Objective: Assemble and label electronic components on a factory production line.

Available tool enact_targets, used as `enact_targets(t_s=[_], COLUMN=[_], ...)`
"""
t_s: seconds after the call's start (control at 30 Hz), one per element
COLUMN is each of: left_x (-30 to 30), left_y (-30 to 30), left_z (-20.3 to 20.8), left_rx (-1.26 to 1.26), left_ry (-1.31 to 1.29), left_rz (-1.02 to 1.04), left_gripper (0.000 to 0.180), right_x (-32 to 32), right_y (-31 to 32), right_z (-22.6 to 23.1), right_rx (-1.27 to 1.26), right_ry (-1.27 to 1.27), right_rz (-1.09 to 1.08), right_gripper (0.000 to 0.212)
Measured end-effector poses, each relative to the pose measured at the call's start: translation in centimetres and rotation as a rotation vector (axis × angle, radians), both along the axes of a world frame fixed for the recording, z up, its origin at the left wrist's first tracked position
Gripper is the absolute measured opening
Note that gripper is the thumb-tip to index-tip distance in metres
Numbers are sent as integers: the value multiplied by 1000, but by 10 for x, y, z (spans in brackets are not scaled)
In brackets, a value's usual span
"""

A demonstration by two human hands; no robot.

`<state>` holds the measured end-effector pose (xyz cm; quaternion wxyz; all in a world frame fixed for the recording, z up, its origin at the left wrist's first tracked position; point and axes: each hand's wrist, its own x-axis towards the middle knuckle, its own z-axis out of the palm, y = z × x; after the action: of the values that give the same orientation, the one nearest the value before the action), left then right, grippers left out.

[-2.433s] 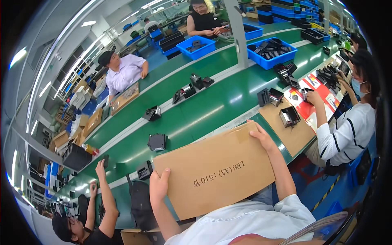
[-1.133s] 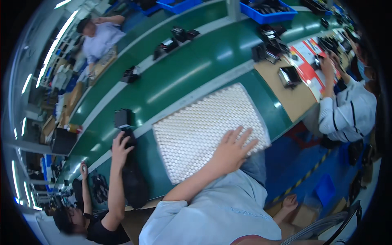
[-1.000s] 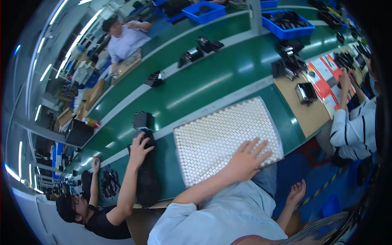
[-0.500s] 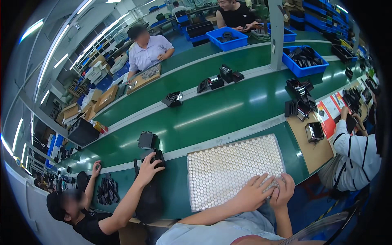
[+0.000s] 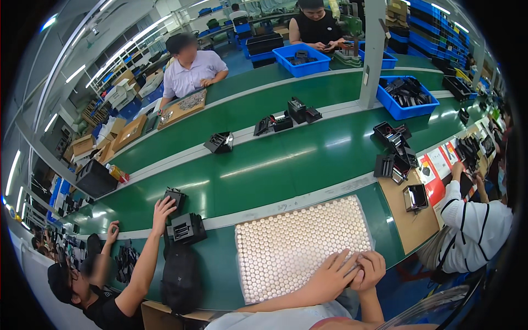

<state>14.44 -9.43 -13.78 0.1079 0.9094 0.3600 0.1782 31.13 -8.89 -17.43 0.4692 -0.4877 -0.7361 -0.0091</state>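
A flat tray (image 5: 237,258) in front of me is packed with small round cells (image 5: 297,242), standing upright with pale ends up. My left hand (image 5: 331,276) lies over its lower right corner, fingers stretched toward the right hand. My right hand (image 5: 368,270) is beside it at the tray's right edge, its fingers curled in and touching the left fingertips. Whatever lies inside the curled fingers is hidden.
A co-worker's hand (image 5: 163,212) at left touches a black box (image 5: 176,199); another black box (image 5: 187,228) and a black bag (image 5: 181,279) are nearer. Rightward are cardboard (image 5: 410,225), black cases (image 5: 397,144) and a blue bin (image 5: 407,110). A green conveyor (image 5: 264,168) runs behind.
The whole view has shifted slightly. My hands stay at the tray's corner, with the left fingers now closer to the right hand. The left co-worker's hand has moved from one black box to another.
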Motion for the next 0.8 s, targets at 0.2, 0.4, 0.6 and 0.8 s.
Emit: enact_targets(t_s=[0.2,0.4,0.6,0.8], left_x=[1,0,-14,-39], left_y=[-1,-5,-11,-18], left_z=[-1,-5,9,31], left_rx=[-41,-48,-57,-71], left_ry=[6,-4,-68,16], left_rz=[-10,7,117,164], left_gripper=[61,59,59,52], right_x=[11,17,24,33], right_y=[-8,-14,-23,-14], right_z=[22,27,20,38], right_rx=[-147,-264,-351,-399], right_ry=[-13,163,202,224], right_rz=[30,-111,-115,-116], right_gripper=[23,27,29,13])
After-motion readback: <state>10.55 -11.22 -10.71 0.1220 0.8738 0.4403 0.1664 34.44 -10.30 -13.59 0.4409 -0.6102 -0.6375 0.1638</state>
